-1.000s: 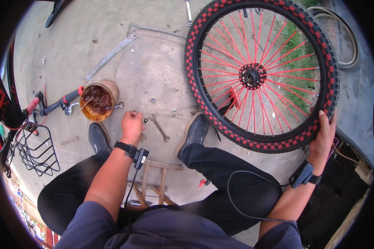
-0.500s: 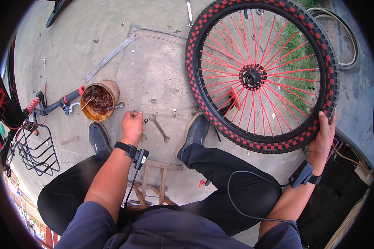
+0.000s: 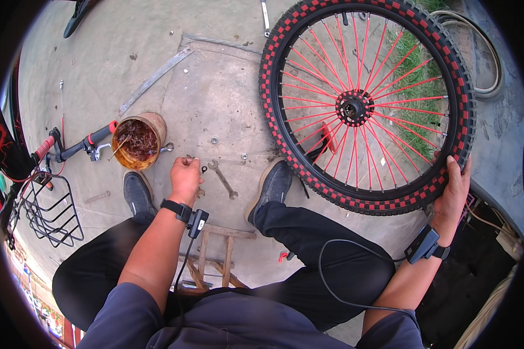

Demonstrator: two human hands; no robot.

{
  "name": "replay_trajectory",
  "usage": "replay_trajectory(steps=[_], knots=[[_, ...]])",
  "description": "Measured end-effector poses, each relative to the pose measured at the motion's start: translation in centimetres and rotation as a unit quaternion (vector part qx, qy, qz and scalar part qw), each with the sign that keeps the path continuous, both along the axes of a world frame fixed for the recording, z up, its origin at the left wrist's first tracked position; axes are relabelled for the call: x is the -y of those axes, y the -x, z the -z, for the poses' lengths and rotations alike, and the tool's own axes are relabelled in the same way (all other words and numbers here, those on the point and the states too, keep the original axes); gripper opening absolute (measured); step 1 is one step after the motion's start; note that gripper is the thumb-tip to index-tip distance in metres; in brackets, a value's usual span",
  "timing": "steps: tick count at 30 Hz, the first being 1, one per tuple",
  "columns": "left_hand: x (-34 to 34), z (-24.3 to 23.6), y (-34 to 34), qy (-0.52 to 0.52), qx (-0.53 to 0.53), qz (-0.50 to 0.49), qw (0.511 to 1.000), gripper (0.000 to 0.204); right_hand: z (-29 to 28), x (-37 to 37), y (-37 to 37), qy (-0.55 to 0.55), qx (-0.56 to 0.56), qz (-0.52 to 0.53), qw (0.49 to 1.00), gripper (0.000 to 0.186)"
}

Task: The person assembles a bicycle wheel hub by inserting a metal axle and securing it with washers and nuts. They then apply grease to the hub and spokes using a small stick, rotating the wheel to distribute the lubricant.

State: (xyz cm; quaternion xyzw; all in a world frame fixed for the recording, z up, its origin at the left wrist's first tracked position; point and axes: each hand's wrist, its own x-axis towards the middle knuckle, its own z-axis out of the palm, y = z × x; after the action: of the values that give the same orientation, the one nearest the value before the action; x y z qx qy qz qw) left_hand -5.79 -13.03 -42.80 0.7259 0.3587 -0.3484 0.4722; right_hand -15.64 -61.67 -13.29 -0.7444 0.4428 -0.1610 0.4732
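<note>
A bicycle wheel [image 3: 354, 109] with red spokes and a black-and-red checkered tyre stands out in front of me on the right. My right hand [image 3: 452, 189] is closed on the tyre at its lower right edge, thumb on the near face. Over the ground between my shoes, my left hand [image 3: 186, 177] has its fingers curled and pinched together; whatever is in them is too small or hidden to make out. Just right of it lies an open-ended wrench [image 3: 222, 179]. A pot [image 3: 155, 125] of dark reddish-brown grease, with a stick in it, stands beyond that hand to the left.
Loose nuts [image 3: 215, 140] and a flat metal bar [image 3: 156, 81] lie on the ground. At left are a handlebar [image 3: 90, 141] and a black wire basket [image 3: 55, 209]. A wooden stool [image 3: 230, 232] is between my legs. A coiled hose [image 3: 495, 70] lies far right.
Almost nothing differs. Both hands and the wheel keep their places, with only a slight shift of the left fingers.
</note>
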Motion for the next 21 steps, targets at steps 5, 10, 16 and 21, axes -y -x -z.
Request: replay_trajectory(steps=[5, 10, 16, 21], knots=[[-0.1, 0.2, 0.1, -0.001, 0.002, -0.002, 1.0, 0.017, 0.0, -0.2, -0.2, 0.001, 0.003, 0.004, 1.0, 0.051], [-0.8, 1.0, 0.4, -0.006, 0.005, 0.009, 1.0, 0.019, 0.0, -0.3, -0.2, 0.005, 0.009, -0.007, 1.0, 0.049], [-1.0, 0.9, 0.4, -0.004, -0.012, -0.006, 1.0, 0.019, 0.1, 0.6, 0.4, -0.016, 0.0, -0.002, 1.0, 0.05], [-2.2, 0.4, 0.1, 0.043, -0.164, -0.17, 0.971, 0.012, -0.4, 0.8, 0.4, -0.03, -0.003, 0.015, 0.999, 0.048]])
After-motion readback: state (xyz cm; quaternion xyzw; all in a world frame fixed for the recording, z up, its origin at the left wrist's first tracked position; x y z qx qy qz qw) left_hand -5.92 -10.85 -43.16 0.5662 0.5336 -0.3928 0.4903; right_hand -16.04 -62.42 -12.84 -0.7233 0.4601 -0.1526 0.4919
